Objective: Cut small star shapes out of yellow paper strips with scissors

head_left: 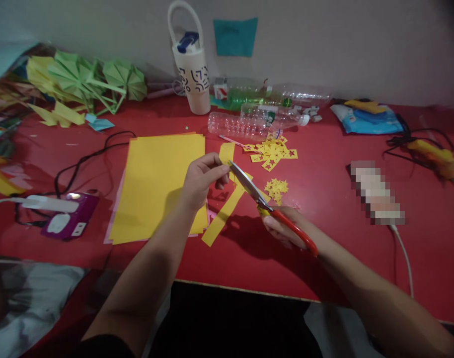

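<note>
My left hand (202,178) pinches a long yellow paper strip (222,215) near its upper end and holds it over the red table (324,164). My right hand (281,229) grips red-handled scissors (266,204), whose blades point up-left and meet the strip just beside my left fingers. The strip's lower end hangs down to the table next to a stack of yellow paper sheets (158,184).
Punched yellow scraps (272,152) and small yellow stars (277,188) lie behind the scissors. Empty plastic bottles (249,124), a white bottle bag (192,74), green folded paper (85,82), a purple power strip (68,219) with cables, and a glue gun (435,156) stand around.
</note>
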Tool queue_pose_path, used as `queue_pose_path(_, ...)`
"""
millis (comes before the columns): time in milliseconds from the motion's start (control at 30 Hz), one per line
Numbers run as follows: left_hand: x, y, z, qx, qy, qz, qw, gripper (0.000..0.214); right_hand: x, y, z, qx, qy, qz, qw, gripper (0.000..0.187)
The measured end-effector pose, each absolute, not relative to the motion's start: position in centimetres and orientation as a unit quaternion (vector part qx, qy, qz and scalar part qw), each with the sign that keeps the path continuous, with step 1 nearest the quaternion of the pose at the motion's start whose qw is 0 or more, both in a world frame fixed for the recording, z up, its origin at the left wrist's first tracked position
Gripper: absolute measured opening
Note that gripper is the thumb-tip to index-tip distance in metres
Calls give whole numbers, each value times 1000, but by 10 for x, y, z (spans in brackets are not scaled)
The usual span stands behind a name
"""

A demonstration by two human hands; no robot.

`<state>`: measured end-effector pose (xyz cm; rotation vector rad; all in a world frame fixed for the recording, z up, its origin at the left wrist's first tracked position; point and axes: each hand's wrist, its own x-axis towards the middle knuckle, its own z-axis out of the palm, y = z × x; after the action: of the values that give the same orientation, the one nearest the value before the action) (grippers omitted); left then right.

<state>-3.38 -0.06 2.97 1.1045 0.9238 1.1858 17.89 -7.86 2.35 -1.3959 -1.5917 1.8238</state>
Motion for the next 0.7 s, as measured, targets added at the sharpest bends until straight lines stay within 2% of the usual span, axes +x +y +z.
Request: queue_pose_path(700,-28,-5,29,460,399,551,571,12,185,-81,18,-461,-596,633,176,61)
